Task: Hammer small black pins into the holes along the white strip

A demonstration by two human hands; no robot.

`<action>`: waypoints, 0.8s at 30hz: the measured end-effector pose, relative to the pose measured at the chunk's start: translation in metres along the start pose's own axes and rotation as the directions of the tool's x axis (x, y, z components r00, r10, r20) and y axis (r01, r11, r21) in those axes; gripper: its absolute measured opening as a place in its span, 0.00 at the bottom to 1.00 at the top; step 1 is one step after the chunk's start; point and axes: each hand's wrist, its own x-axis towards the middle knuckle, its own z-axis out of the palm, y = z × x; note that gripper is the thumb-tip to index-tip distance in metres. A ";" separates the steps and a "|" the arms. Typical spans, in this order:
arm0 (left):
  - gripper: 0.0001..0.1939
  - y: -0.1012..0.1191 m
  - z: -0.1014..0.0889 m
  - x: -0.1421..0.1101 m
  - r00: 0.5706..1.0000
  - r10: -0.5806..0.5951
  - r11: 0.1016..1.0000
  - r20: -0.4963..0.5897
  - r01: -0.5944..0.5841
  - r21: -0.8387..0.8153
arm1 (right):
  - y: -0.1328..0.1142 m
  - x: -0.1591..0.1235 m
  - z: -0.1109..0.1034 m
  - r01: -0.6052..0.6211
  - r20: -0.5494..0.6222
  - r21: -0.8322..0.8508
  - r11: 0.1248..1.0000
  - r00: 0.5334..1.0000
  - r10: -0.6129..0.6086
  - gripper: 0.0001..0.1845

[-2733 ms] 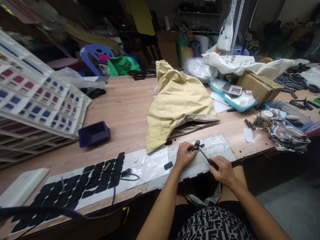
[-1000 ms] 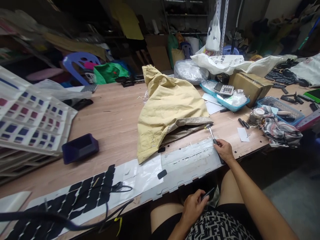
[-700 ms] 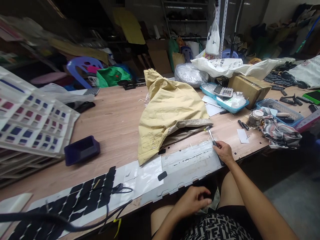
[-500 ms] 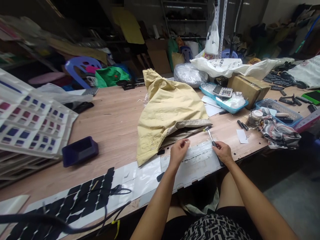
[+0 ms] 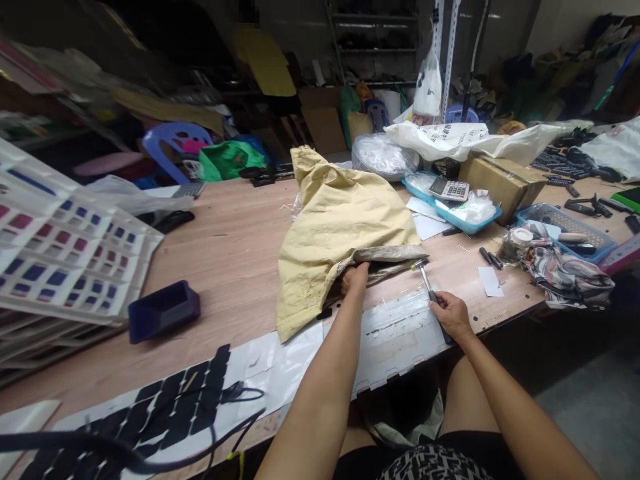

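My left hand [image 5: 355, 279] reaches into the open mouth of a yellow sack [image 5: 345, 220] lying on the wooden table [image 5: 235, 247]; its fingers are hidden inside the sack. My right hand [image 5: 453, 315] is closed on the black handle of a small hammer [image 5: 426, 283], whose head rests on the table near the sack's edge. Both hands are over a white plastic sheet [image 5: 395, 327] at the table's front edge.
A dark blue tray [image 5: 164, 309] and stacked white swatch trays [image 5: 65, 247] sit at the left. Black flat pieces [image 5: 165, 407] and a cable lie at the front left. A calculator [image 5: 451, 189], cardboard box [image 5: 503, 180], blue baskets and patterned cloth [image 5: 570, 273] crowd the right.
My left hand rose from my lap, crossed the white sheet and went into the sack's mouth. My right hand stayed on the hammer.
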 end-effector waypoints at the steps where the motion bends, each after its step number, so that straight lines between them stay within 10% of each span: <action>1: 0.23 0.000 -0.004 -0.005 0.998 -0.058 0.998 -0.004 0.058 -0.005 | 0.000 0.000 0.000 0.000 -0.001 -0.002 1.000 1.000 0.000 0.15; 5: 0.20 -0.005 -0.027 -0.047 0.989 -0.143 0.981 0.033 0.146 -0.126 | -0.002 0.001 -0.001 -0.003 -0.001 -0.003 1.000 1.000 0.003 0.15; 13: 0.11 -0.048 -0.034 -0.146 0.946 0.279 0.948 0.167 -0.243 -0.205 | 0.000 0.002 0.000 -0.012 0.004 -0.026 1.000 1.000 0.012 0.16; 24: 0.08 -0.059 -0.018 -0.150 0.882 0.465 0.885 0.083 -0.464 -0.033 | -0.005 -0.001 -0.004 0.086 -0.027 -0.082 0.993 0.996 -0.088 0.16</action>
